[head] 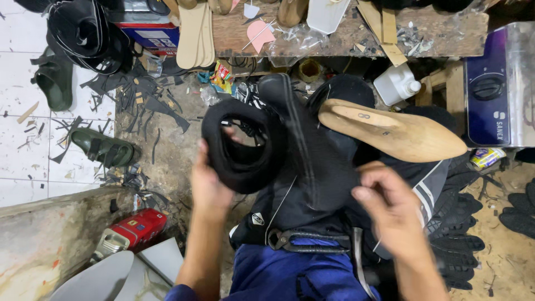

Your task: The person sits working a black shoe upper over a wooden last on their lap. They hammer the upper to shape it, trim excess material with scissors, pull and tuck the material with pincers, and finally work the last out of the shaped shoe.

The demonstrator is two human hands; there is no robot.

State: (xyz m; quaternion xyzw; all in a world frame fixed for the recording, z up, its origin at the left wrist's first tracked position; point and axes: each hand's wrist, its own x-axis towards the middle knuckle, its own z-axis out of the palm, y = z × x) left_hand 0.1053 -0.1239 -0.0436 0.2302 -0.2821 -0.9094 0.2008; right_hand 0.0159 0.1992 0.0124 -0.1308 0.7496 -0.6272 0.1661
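Boot: a black boot upper (278,139) is lying across the person's lap, its round opening turned to the left and its long shaft running down toward the knees.
Left hand: the left hand (209,181) is gripping the rim of the boot's opening, fingers tucked inside it and the palm against the outside.
Right hand: the right hand (390,209) is hovering just right of the shaft, thumb and forefinger pressing together on a thin pale thread (379,243); the other fingers are curling in.
Last: a wooden shoe last (390,131) is resting beside the boot on the right, its toe pointing right.
Lap: blue trousers (284,276) and a buckled strap (306,241) are lying under the boot.
Floor: dirty concrete is showing under black leather scraps (146,100); white tiles (22,145) are lying at the far left with two green sandals (103,147).
Workbench: a rough wooden bench (345,33) is running along the top, carrying pale insoles (195,33) and paper patterns.
Right edge: a blue and silver appliance (499,89) is standing against the bench; a white plastic bottle (397,83) is leaning near it, and black soles (460,234) are piling below.
Lower left: a red can (131,231) is lying beside a grey slab edge.
Open room: clutter is crowding in on every side; the only free space is lying just over the lap, between the two hands.
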